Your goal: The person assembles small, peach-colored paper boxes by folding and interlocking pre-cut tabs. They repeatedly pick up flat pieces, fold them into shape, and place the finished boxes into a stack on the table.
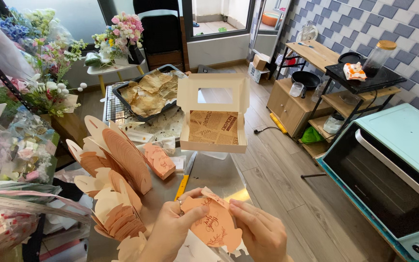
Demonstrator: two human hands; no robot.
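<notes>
**Peach card cutout held in both hands**

The peach card cutout [214, 224], flat with scalloped edges and dark script, sits low in the frame over the shiny metal table [219, 177]. The left hand [170, 230] pinches its left edge, thumb on top; the right hand [260, 232] grips the right side, fingers curled. Stacks of matching cutouts [117, 165] fan out just left. An open cardboard box [213, 116] lined with printed paper stands beyond.

Between the hands and the open window-lid box [213, 127] lies a bare strip of steel table [219, 177], crossed only by a yellow ruler [182, 187]. To the left, fanned stacks of peach card cutouts [117, 170] crowd the surface. Behind the box, a baking tray [147, 94] on a wire rack blocks the far end. The right table edge drops to open floor.
</notes>
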